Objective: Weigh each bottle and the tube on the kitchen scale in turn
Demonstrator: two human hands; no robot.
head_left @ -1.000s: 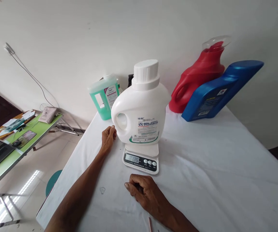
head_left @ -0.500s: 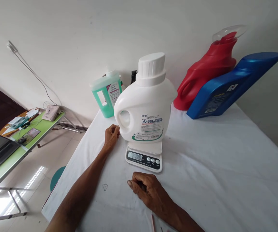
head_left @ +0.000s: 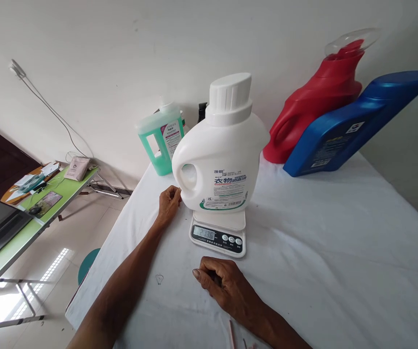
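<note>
White detergent bottle (head_left: 220, 160), capped, upright on digital scale (head_left: 219, 233) on white-covered worktop (head_left: 321, 252); left hand (head_left: 168, 203), fingers loosely curled and holding nothing, just beside bottle's handle side; right hand (head_left: 223, 286) resting in a loose empty fist before scale; green (head_left: 161, 138), red (head_left: 314, 106), blue (head_left: 354, 126) bottles behind.

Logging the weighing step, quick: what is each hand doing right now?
Left hand: fingers curled, holding nothing, resting on the tablecloth beside the white bottle.
Right hand: loosely closed on the tablecloth before the scale; contents cannot be told.
</note>
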